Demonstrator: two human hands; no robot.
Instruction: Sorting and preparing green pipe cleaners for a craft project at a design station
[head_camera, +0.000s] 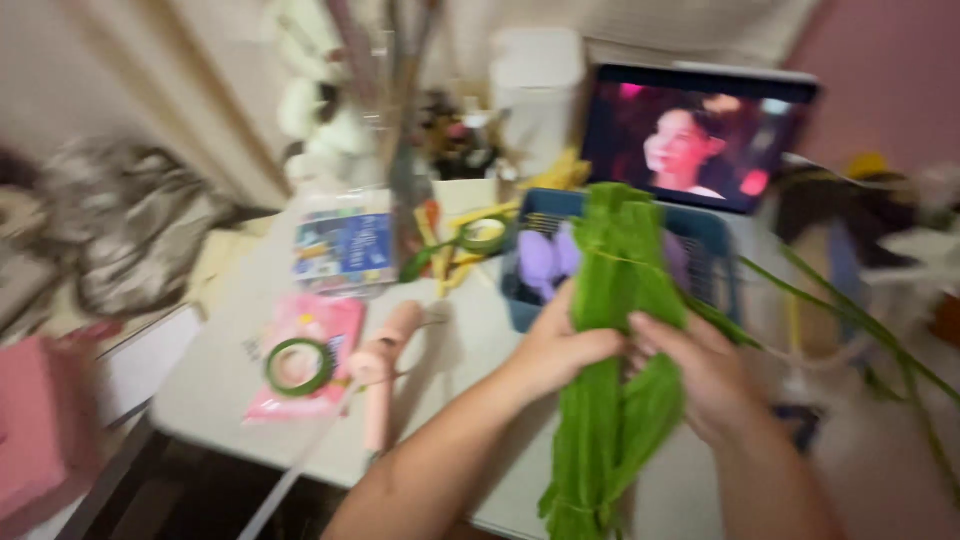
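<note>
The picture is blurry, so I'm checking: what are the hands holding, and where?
Both the left hand and right hand grip a green leafy bundle around its middle.

**One head-worn view, looking down and forward over the bench**

There is a single camera, worn on the person's head. It looks down and forward across a pale bench (230, 385), close enough that both forearms rise from the bottom edge and the left hand (560, 350) and right hand (700, 375) fill the lower middle. The far end of the view reaches a lit screen (695, 135) and a curtain behind. The picture is smeared, probably by head motion. No second view overlaps it.
</note>
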